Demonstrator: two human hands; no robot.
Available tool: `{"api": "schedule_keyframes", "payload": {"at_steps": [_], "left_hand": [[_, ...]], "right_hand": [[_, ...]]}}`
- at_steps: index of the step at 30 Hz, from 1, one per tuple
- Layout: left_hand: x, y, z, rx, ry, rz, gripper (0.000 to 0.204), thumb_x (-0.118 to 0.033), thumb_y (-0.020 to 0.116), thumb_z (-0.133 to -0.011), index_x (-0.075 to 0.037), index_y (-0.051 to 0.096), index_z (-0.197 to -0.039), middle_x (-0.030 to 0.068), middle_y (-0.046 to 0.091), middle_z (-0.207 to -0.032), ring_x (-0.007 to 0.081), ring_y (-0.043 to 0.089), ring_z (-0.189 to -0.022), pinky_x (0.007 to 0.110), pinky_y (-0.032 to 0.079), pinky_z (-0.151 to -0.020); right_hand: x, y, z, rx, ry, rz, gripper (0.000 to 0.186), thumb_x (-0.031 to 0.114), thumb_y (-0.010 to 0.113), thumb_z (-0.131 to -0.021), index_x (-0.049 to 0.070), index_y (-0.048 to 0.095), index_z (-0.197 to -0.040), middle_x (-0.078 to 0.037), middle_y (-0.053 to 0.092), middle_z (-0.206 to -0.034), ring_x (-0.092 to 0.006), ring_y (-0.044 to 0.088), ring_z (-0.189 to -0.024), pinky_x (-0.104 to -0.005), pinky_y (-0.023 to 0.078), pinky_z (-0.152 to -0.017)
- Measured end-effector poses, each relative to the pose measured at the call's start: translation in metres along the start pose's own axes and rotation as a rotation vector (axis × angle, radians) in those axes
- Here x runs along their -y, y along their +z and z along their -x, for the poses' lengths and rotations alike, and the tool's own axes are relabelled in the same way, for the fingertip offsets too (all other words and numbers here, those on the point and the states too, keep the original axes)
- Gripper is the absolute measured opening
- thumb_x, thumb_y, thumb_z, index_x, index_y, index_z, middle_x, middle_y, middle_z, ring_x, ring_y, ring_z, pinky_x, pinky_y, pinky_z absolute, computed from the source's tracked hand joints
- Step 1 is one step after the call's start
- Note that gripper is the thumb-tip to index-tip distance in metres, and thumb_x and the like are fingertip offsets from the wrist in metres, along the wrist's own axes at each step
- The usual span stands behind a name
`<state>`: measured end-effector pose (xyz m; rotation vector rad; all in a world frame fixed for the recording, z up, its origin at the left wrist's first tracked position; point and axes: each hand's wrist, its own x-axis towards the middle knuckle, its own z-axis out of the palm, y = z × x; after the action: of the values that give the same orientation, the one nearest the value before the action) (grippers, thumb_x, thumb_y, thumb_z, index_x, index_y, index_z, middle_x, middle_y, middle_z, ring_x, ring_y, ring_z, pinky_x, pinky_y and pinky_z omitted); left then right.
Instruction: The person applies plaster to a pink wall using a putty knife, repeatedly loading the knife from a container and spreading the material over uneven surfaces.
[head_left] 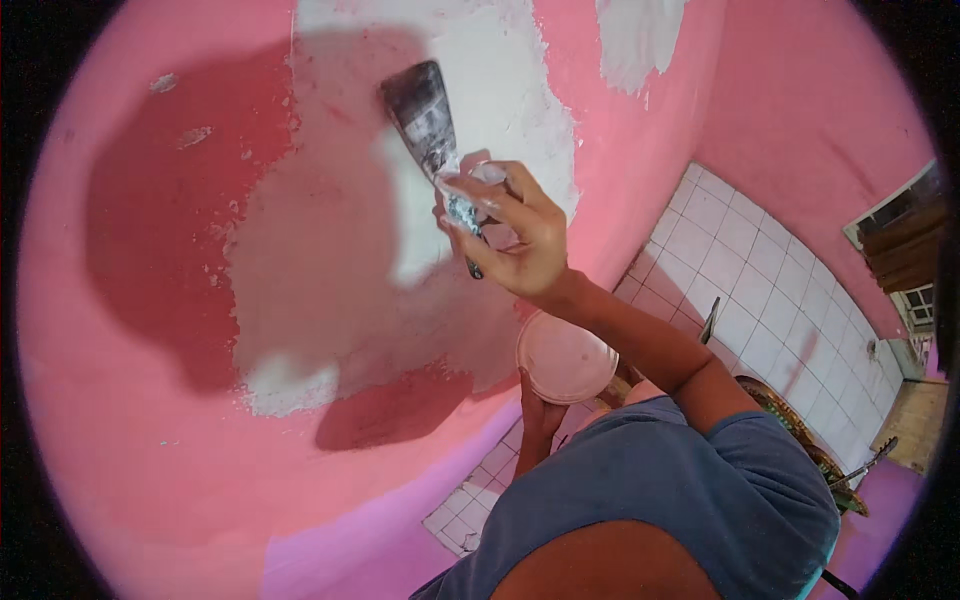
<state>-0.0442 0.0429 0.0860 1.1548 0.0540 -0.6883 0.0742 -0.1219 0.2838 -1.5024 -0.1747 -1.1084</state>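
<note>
A putty knife (415,105) with a wide, smeared metal blade is in my right hand (520,230), whose white-smudged fingers are closed round its handle, in front of a pink wall (140,440) with a large patch of white filler (510,120). Lower down, my left hand (540,410) grips a round, pale container (565,350) by its side, close to my body. My shadow and that of the knife arm darken much of the wall and patch.
White tiles (740,250) cover the lower part of the right-hand surface, below pink paint with a framed opening (890,230) at the far right. A smaller white patch (635,35) is at the top. Behind my right arm are some patterned objects with metal handles (840,470).
</note>
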Motion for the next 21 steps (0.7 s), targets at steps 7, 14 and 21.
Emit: {"api": "schedule_keyframes", "payload": {"at_steps": [7, 14, 21], "left_hand": [[0.014, -0.012, -0.004, -0.081, -0.214, 0.572, 0.065, -0.055, 0.033, -0.093, -0.012, 0.025, -0.141, 0.0124, 0.036, -0.14, 0.0334, 0.038, -0.127, 0.054, 0.033, -0.103], [0.019, -0.02, -0.014, -0.015, -0.15, 0.542, 0.064, -0.054, 0.032, -0.093, -0.013, 0.022, -0.142, 0.0105, 0.036, -0.141, 0.0294, 0.037, -0.128, 0.049, 0.032, -0.105], [0.007, -0.004, -0.011, 0.036, -0.07, 0.306, 0.064, -0.056, 0.03, -0.093, -0.013, 0.027, -0.14, 0.0119, 0.037, -0.139, 0.0303, 0.04, -0.125, 0.05, 0.037, -0.101]], "right_hand": [[-0.027, 0.002, 0.106, 0.237, 0.046, 0.28, 0.046, 0.006, 0.074, -0.069, 0.014, 0.062, -0.113, -0.015, 0.054, -0.101, -0.0273, 0.061, -0.081, -0.0311, 0.051, -0.066], [-0.009, -0.027, 0.127, 0.248, 0.159, 0.252, 0.044, 0.006, 0.074, -0.069, 0.011, 0.063, -0.111, -0.015, 0.055, -0.101, -0.0261, 0.061, -0.085, -0.0312, 0.051, -0.066], [-0.021, -0.047, -0.04, -0.2, 0.095, 0.14, 0.044, 0.0, 0.07, -0.073, 0.009, 0.062, -0.115, -0.004, 0.057, -0.099, -0.0083, 0.055, -0.078, -0.0199, 0.051, -0.062]]}}
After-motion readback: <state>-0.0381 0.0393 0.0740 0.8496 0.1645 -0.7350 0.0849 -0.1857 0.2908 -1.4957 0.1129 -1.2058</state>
